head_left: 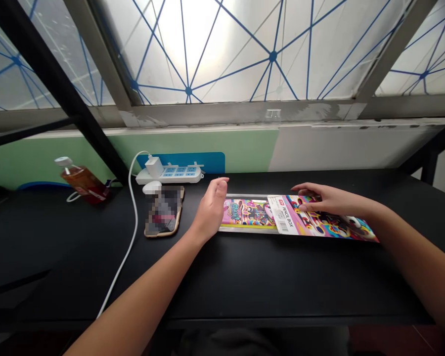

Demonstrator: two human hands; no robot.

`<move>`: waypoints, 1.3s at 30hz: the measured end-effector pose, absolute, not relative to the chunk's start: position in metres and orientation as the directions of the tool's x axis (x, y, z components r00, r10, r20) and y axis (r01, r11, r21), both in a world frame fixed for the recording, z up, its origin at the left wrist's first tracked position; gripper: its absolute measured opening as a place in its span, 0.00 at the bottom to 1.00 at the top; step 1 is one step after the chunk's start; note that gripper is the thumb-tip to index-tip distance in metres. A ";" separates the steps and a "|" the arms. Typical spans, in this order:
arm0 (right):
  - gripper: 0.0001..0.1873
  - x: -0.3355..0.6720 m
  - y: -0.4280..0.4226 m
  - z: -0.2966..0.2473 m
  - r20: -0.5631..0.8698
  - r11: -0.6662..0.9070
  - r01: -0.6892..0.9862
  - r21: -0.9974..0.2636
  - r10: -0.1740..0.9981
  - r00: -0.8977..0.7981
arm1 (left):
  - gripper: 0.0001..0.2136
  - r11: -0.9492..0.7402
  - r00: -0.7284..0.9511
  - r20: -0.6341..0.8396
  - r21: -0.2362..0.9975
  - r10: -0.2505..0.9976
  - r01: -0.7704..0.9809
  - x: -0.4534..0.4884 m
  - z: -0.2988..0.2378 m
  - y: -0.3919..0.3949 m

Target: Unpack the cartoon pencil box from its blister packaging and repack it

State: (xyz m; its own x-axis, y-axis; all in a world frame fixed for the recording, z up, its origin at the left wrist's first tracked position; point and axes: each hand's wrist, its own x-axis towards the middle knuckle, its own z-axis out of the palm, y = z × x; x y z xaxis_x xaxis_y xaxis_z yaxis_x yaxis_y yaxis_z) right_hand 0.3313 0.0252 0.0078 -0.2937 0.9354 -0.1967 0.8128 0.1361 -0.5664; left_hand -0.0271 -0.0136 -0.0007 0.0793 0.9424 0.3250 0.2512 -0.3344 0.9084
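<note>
Right of centre in the frame — printed PENCIL BOX sleeve (328, 226) partly covering a clear-edged case (246, 213) | right hand (328, 199) grasping sleeve; left hand (210, 203) at case's left end, grip unclear | probably light, stiff, slick — best held by long edges

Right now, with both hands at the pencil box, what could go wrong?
Part of the pencil box shows outside its patterned sleeve, so it might slip free if the right hand tugs hard. The phone lies beside the left hand and could be nudged. The white cable runs close to the left forearm and might snag.
</note>
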 end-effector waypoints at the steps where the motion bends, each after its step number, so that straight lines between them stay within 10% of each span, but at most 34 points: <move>1: 0.42 0.326 0.027 0.008 -0.189 0.154 0.820 -0.551 0.934 -0.302 | 0.25 -0.344 0.068 0.337 0.913 0.939 0.219 -0.028 -0.001 -0.013; 8: 0.45 0.273 0.047 0.024 -0.228 0.296 0.801 -0.521 0.855 -0.465 | 0.31 -0.308 0.039 0.306 0.950 0.951 0.047 -0.038 -0.002 -0.006; 12: 0.45 0.254 0.055 0.027 -0.268 0.302 0.808 -0.506 0.836 -0.480 | 0.30 -0.287 0.066 0.280 0.925 0.958 0.249 -0.042 0.000 -0.006; 19: 0.30 0.266 0.039 0.013 -0.214 0.175 0.899 -0.402 0.936 -0.278 | 0.31 -0.475 0.468 0.111 0.348 0.877 0.808 -0.037 0.000 -0.014; 39: 0.29 0.355 0.025 0.012 -0.302 0.109 0.917 -0.383 0.923 -0.236 | 0.25 -0.437 0.437 0.031 0.008 0.899 0.899 -0.053 0.008 -0.012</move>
